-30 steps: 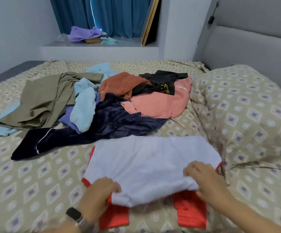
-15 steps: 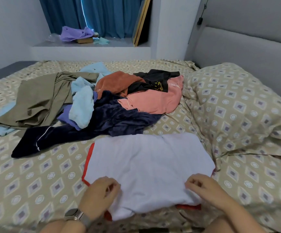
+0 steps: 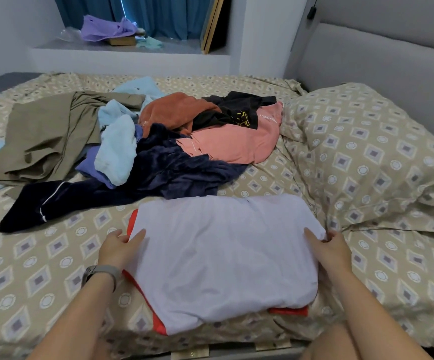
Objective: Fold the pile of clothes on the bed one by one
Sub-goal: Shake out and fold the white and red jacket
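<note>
I have the folded white-and-red shirt [image 3: 223, 258] at the bed's [image 3: 28, 294] near edge, in front of the pile [image 3: 158, 149]. Left hand [image 3: 118, 249] and right hand [image 3: 331, 252] grip its side edges, fingers curled underneath. I should lift evenly, keeping layers together.

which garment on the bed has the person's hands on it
The white garment with red trim, lying flat apart from the pile: the left hand and right hand grip its two sides.
</note>
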`<state>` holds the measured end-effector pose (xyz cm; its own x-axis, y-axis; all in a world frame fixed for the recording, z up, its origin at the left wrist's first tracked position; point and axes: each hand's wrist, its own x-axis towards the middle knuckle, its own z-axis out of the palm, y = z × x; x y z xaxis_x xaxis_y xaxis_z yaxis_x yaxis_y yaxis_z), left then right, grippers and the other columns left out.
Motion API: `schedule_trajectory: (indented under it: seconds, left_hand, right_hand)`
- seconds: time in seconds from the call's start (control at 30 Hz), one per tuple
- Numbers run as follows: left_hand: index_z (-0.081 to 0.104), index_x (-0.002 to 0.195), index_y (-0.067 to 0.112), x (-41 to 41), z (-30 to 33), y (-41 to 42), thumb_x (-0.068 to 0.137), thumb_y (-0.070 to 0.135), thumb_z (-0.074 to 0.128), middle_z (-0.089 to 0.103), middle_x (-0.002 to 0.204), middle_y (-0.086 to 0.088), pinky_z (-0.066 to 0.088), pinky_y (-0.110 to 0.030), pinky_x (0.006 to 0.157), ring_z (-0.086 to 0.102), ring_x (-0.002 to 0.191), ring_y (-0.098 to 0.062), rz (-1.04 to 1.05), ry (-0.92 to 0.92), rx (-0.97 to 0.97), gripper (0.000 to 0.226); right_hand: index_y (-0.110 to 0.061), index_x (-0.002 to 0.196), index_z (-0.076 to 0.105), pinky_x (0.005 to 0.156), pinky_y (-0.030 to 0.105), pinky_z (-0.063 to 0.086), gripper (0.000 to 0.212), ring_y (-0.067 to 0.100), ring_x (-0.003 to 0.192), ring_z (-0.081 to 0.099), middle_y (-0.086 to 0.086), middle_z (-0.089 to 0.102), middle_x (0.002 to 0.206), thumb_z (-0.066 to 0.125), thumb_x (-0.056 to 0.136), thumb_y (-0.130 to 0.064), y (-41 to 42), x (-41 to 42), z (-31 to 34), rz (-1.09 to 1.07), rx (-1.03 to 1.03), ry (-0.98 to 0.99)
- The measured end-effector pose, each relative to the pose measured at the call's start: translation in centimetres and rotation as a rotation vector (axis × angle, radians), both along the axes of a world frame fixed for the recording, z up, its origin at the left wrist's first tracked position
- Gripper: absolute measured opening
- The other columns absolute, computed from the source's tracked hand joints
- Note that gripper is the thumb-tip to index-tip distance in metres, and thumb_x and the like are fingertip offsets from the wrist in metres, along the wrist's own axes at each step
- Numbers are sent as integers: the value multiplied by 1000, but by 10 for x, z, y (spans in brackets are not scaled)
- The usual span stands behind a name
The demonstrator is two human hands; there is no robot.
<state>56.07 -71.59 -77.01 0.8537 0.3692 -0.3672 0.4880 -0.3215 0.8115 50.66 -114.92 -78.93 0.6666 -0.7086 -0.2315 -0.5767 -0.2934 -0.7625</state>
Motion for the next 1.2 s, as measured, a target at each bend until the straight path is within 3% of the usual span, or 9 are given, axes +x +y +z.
schedule_trajectory:
  seconds: [0.1, 0.23, 0.37, 0.47, 0.67, 0.83, 0.97, 1.07, 1.2]
  left_hand:
    - [56, 115, 6, 16, 0, -9, 83, 54, 67, 58, 119, -12, 41, -39, 93, 54, 99, -31, 25, 17, 67, 59]
    - [47, 136, 15, 34, -8, -17, 74, 69, 62, 52, 134, -9, 38, -48, 103, 42, 126, -36, -38, 28, 289, 83]
    - [57, 125, 15, 54, -9, -27, 85, 50, 66, 61, 113, -3, 42, -34, 85, 55, 93, -26, 14, -22, -21, 54]
    - [56, 129, 15, 73, -9, -24, 80, 57, 67, 61, 118, -2, 44, -34, 95, 58, 103, -26, 85, 23, -198, 65]
    - [58, 124, 13, 89, -21, -14, 67, 72, 68, 58, 121, 0, 41, -37, 103, 56, 111, -26, 83, 44, -262, 83]
    - [64, 102, 17, 98, -17, -5, 88, 46, 63, 65, 111, -5, 47, -36, 94, 61, 96, -24, 209, -85, -236, 32]
    - [63, 109, 16, 96, -19, 10, 89, 48, 61, 62, 109, -4, 46, -32, 86, 59, 83, -19, 285, -98, -259, 37]
    - [49, 136, 7, 92, -26, 12, 93, 47, 56, 59, 122, -8, 44, -33, 92, 58, 98, -26, 210, 12, -227, 60]
    - [47, 135, 4, 67, -10, 14, 86, 59, 59, 50, 132, -3, 41, -39, 102, 54, 116, -33, 99, 108, -97, 75]
  right_hand:
    - [-9, 96, 59, 76, 36, 46, 52, 33, 97, 60, 13, 64, 104, 55, 87, -60, 2, 7, 7, 162, -156, 241]
    - [-15, 122, 60, 86, 42, 50, 50, 34, 112, 52, 14, 56, 122, 72, 78, -34, 2, 22, 11, 206, -442, 95]
    - [-10, 138, 45, 93, 39, 42, 60, 29, 122, 49, 10, 51, 135, 70, 86, -27, 7, 55, 18, 247, -413, -147]
    - [-5, 134, 49, 94, 37, 41, 57, 31, 117, 54, 12, 58, 128, 64, 91, -37, 5, 79, 9, 170, -249, -151]
    - [-7, 67, 56, 64, 34, 38, 46, 30, 73, 55, 9, 57, 68, 60, 90, -48, -8, 114, -4, 134, -214, -34]
    - [1, 92, 66, 67, 32, 36, 31, 27, 80, 54, 15, 64, 87, 57, 94, -29, -9, 129, -7, 30, -220, -200]
    - [2, 110, 65, 79, 33, 42, 36, 32, 98, 60, 21, 66, 111, 54, 96, -30, -25, 127, -14, -40, -226, -157]
    - [4, 130, 52, 95, 41, 43, 51, 41, 120, 53, 26, 56, 130, 49, 98, -37, -26, 121, -16, 56, -265, 59]
    - [-2, 147, 32, 101, 43, 39, 70, 40, 130, 45, 21, 44, 145, 48, 96, -48, -23, 97, 2, 181, -216, 182]
